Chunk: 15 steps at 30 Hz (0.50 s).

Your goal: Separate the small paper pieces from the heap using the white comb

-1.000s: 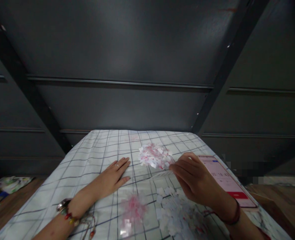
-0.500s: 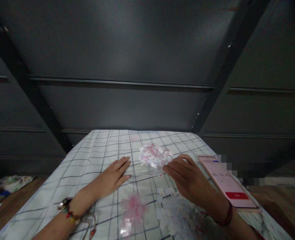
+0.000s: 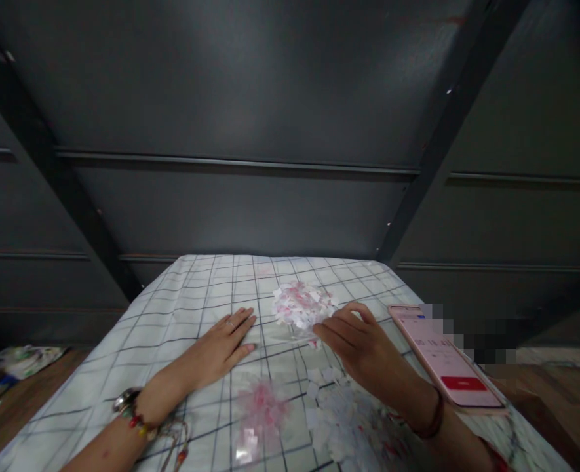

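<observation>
My left hand (image 3: 231, 337) lies flat on the checked cloth, fingers stretched out, holding nothing. My right hand (image 3: 358, 337) is closed, fingers curled and tips together, at the near right edge of a heap of small white and pink pieces (image 3: 302, 305) that look like paper or film. What lies between those fingertips, if anything, is too small to tell. Under my right forearm spreads a larger heap of white pieces (image 3: 341, 419) with some red marks. Between my arms sits a small pile of clear and pink pieces (image 3: 263, 406), with a shiny patch at its near side.
A white cloth with dark grid lines (image 3: 191, 282) covers the table. To the right of my right hand lies a phone (image 3: 447, 357) showing a running timer. Dark panelled wall (image 3: 250, 210) rises behind the table. Clutter (image 3: 29, 360) rests low at the far left.
My right hand has shifted slightly to the left along the near edge of the white and pink heap. My left hand stays in place.
</observation>
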Tool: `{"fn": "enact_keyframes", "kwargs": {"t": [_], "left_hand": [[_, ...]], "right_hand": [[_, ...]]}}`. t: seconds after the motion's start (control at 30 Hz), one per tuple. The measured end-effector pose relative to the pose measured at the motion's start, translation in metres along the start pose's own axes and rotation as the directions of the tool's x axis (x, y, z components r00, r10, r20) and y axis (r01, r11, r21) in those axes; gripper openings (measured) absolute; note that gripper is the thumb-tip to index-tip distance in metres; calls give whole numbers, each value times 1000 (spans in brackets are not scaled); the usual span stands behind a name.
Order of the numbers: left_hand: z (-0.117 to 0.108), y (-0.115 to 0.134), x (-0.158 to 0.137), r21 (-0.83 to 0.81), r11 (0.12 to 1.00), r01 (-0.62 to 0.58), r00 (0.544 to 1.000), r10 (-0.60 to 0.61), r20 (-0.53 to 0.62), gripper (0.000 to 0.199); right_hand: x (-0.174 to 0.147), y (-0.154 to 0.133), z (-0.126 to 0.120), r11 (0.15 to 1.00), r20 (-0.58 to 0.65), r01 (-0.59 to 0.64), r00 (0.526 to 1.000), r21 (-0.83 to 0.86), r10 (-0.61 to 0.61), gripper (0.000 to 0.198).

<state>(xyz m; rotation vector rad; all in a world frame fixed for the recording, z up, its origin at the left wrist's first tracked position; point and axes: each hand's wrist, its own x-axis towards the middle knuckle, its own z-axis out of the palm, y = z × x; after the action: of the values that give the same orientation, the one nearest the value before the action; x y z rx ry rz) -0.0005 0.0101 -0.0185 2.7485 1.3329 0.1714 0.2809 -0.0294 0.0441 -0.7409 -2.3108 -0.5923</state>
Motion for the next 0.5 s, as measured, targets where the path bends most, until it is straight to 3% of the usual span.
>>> {"fn": "enact_keyframes", "kwargs": {"t": [0.13, 0.27, 0.4, 0.5], "left_hand": [[-2, 0, -1, -14, 1000, -10, 1000, 10, -1, 57], [-3, 0, -2, -15, 1000, -13, 1000, 13, -8, 56], [-1, -1, -2, -25, 1000, -15, 1000, 14, -13, 57], [-1, -1, -2, -32, 999, -16, 1000, 15, -15, 56]], "right_hand": [[1, -1, -8, 996, 10, -3, 1000, 84, 2, 30], [-1, 6, -15, 999, -54, -5, 999, 32, 7, 30], [-6, 13, -11, 1000, -4, -22, 1000, -9, 22, 29], [-6, 9, -11, 998, 39, -2, 999, 59, 0, 28]]}}
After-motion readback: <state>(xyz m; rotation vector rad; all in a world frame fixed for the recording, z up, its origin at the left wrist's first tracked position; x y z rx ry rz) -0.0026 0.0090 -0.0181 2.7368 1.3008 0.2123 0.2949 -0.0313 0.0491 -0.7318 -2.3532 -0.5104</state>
